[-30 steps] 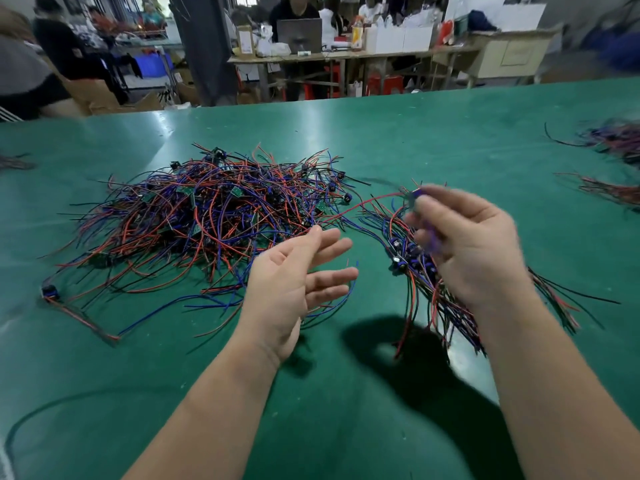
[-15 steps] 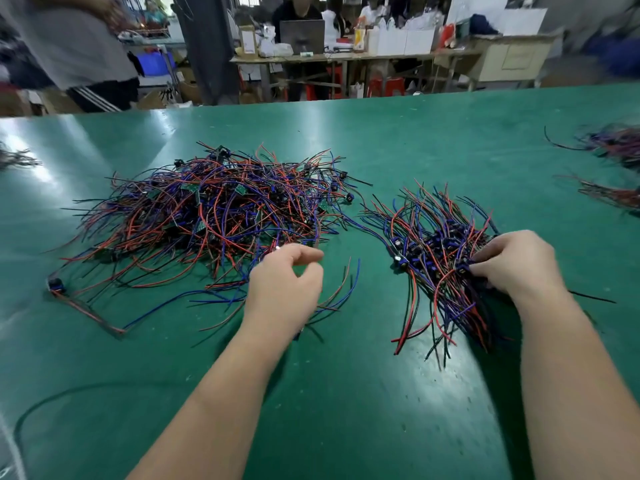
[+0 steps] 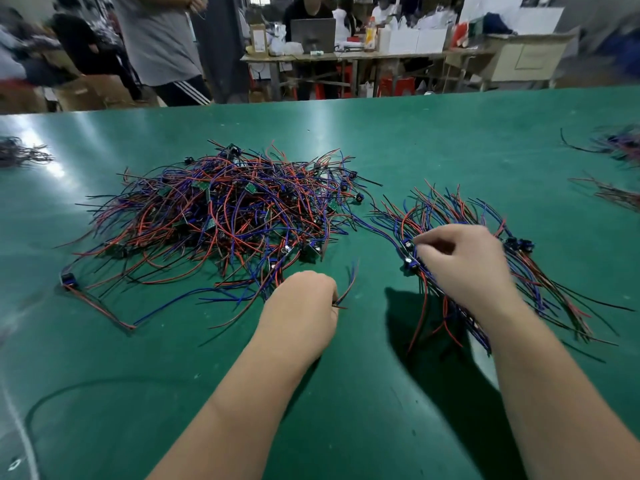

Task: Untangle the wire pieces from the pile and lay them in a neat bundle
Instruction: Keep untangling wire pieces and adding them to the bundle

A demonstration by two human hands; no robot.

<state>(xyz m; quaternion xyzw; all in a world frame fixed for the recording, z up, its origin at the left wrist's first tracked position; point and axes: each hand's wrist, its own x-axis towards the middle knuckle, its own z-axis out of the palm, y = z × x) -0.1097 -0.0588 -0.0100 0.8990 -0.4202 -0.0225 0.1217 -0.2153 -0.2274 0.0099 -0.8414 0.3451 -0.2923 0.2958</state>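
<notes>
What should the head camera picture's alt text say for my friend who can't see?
A person's left hand grips red and blue wire pieces at the edge of a tangled pile of red, blue and black wires on a green table. Their right hand lies curled over a smaller, straighter wire bundle.

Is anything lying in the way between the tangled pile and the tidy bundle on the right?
Nothing solid. Only bare green table separates the pile from the bundle, apart from one loose blue wire trailing across. The left hand grips wires at the pile's near edge.
</notes>
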